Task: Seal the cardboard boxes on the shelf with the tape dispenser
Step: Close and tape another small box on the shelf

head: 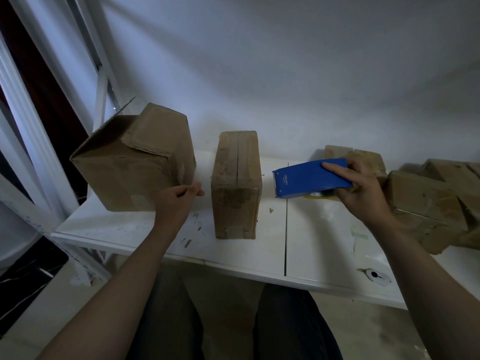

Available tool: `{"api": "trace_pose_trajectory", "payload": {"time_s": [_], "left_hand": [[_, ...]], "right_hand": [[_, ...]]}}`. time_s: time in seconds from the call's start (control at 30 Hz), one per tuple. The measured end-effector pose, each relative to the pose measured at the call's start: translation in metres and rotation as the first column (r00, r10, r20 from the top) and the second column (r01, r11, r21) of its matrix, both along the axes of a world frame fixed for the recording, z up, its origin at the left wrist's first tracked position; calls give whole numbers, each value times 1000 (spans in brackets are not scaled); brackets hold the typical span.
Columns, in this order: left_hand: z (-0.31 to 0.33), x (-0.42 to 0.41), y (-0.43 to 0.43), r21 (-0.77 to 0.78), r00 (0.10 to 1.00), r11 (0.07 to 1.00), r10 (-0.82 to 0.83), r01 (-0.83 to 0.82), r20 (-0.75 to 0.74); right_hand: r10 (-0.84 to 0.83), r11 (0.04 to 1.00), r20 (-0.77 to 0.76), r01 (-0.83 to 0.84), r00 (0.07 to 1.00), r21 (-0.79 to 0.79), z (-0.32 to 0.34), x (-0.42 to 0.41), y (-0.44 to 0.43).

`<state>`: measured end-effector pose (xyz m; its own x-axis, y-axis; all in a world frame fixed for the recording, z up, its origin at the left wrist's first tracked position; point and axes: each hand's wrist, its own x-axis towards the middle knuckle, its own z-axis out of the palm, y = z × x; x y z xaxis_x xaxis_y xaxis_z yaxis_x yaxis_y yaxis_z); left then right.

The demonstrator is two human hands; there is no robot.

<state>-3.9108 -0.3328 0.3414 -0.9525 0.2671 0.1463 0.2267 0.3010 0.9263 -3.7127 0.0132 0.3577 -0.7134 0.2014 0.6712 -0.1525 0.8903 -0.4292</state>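
Three lots of cardboard on one white shelf point(324, 242), head view, white wall behind.

Item 1, far left: large box point(135, 165), brown and sitting askew. One flap stands open at its left end; the other top flaps are folded down. The left hand point(179, 201) is at its lower right corner, touching or just beside it. Its grip is curled in, thumb tip against the forefinger; whether anything is pinched there cannot be told.

Item 2, centre: narrow box point(237, 183), upright on the shelf and apart from the large box. Top flaps are down, with the seam running front to back. Patches of glossy tape show on its front face.

Item 3, right of the narrow box: tape dispenser point(306, 180), blue, held above the shelf. Its toothed end points at the narrow box, near but not touching. A yellowish tape roll point(319, 195) shows under its body. The right hand point(363, 193) holds it, grip wrapped round the rear, forefinger laid straight along the top.

Item 4, far right: pile of boxes point(428, 198), worn and jumbled, partly behind the right hand.

Item 5, front right of the shelf: small white disc point(376, 276), lying flat.
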Motion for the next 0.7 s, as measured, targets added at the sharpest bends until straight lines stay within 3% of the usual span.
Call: {"api": "trace_pose_trajectory", "payload": {"time_s": [0.37, 0.53, 0.7], "left_hand": [[-13, 8, 18, -56, 996, 998, 10, -15, -88], [-15, 13, 21, -282, 974, 939, 155, -198, -168], [-9, 12, 24, -354, 983, 921, 127, -166, -133]], "right_hand": [[-56, 997, 37, 55, 998, 47, -20, -13, -22], [-65, 997, 19, 64, 998, 42, -22, -13, -31], [-68, 998, 25, 68, 997, 16, -24, -12, -37]]}}
